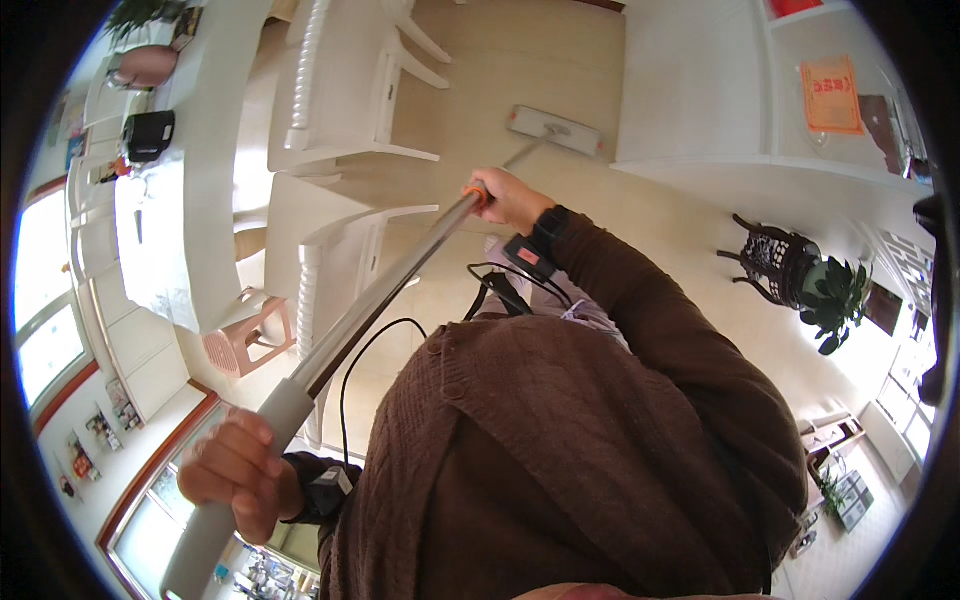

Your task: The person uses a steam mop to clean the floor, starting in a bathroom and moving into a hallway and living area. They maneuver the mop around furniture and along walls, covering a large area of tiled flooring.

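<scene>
A flat mop's metal pole [397,281] runs slantwise across the view. My left hand [232,469] is closed round its thick grey grip [289,409] at the lower left. Farther down the pole, by an orange ring [475,193], my right hand [510,199] grips it. The rectangular mop head [555,130] lies on the beige floor [480,45], between the white chairs and a white cabinet. Both wrists carry strapped devices with black cables.
White chairs [345,75] stand left beside a long white table [202,150]. A pink plastic stool [251,337] is near its end. The white cabinet [690,82] rises at the upper right. A dark plant stand [776,262] with a potted plant [836,304] stands right.
</scene>
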The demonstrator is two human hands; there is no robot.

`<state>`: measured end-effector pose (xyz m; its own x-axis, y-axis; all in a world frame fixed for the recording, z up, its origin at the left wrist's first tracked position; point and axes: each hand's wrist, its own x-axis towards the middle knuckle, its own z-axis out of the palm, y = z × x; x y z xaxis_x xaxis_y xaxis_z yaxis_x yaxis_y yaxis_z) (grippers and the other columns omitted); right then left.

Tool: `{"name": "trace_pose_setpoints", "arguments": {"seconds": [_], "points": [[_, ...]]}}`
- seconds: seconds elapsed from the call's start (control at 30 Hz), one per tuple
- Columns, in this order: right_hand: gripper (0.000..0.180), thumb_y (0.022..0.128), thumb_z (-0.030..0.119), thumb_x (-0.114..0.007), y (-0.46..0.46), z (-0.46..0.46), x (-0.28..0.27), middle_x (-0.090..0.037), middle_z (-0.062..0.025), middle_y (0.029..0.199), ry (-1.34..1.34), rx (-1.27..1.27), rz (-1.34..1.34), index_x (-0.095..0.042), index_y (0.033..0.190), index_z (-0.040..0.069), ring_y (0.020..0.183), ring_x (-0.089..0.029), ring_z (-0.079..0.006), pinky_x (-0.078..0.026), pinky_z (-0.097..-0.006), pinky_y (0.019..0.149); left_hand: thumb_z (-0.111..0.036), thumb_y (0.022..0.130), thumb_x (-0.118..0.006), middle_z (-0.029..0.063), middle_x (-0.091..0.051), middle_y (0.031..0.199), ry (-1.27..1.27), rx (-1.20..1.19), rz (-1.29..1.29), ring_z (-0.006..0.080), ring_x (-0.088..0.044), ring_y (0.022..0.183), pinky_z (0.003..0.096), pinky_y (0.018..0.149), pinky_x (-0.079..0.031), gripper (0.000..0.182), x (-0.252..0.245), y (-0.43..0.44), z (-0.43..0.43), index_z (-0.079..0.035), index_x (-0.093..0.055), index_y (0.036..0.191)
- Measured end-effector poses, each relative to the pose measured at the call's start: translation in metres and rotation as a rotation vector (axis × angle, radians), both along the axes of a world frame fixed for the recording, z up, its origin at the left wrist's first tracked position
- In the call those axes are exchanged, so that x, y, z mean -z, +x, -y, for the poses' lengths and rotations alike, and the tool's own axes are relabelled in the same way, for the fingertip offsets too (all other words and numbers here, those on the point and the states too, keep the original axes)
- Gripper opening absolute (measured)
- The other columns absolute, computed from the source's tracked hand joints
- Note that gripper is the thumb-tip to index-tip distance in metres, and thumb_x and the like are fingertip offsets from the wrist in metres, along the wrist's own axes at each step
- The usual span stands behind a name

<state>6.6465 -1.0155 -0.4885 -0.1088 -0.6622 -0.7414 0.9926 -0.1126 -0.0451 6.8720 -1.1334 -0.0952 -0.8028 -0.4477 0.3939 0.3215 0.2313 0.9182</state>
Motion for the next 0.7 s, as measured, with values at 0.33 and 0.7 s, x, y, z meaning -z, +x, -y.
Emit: {"name": "trace_pose_setpoints", "arguments": {"seconds": [0.33,0.7], "points": [[0.008,0.077,0.006,-0.047,-0.054,-0.007,0.007,-0.05,-0.0106,0.078,0.195,-0.026,-0.251,-0.046,0.084,0.001,0.061,-0.051,-0.017,-0.049,-0.0354,0.059,-0.014,0.075,-0.057,0.0055,-0.047,0.056,-0.009,-0.236,0.139,0.0166,-0.052,0.057,0.0401,0.073,-0.046,0.02,0.038,-0.038,-0.018,-0.008,-0.041,0.066],[0.005,0.079,0.009,-0.044,-0.013,-0.031,0.0,-0.052,-0.0075,0.072,0.078,-0.014,-0.04,-0.043,0.08,0.004,0.058,-0.051,-0.015,-0.05,-0.0304,0.056,-0.013,0.07,-0.055,0.0025,-0.041,0.048,-0.166,0.069,0.176,0.0125,-0.044,0.047,0.0335,0.064,-0.043,0.02,-0.001,-0.05,-0.015,-0.011,-0.038,0.06]]}}
